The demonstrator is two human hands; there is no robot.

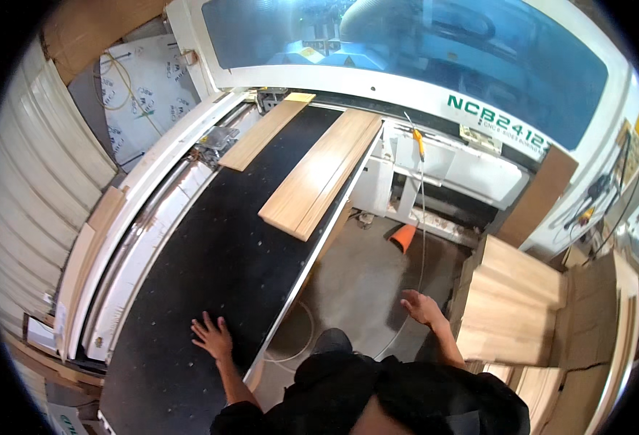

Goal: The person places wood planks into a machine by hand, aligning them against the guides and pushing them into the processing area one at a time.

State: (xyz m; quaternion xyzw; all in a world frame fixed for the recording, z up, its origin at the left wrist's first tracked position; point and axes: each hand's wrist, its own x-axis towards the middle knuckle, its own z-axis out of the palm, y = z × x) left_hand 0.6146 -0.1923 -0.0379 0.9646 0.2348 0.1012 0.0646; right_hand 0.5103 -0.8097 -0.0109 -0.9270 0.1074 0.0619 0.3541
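Note:
My left hand (212, 338) is open, its fingers spread over the near part of a long black worktable (189, 283). No object is in it. To the right, my right hand (421, 307) hangs over the floor beside the table, open and holding nothing, its fingers loosely bent. Farther up the table lies a wide light wood board (324, 170) with a groove or seam along its length, close to the right edge. A narrower wood board (267, 133) rests left of it. Both reach toward the machine, and neither hand touches them.
A large white machine (406, 87) with a blue-tinted window spans the far side. A yellow air gun (418, 143) hangs from a hose. An orange cone-shaped object (403, 237) lies on the floor. Stacked wood panels (511, 304) stand at right. A metal rail (152, 250) borders the table's left.

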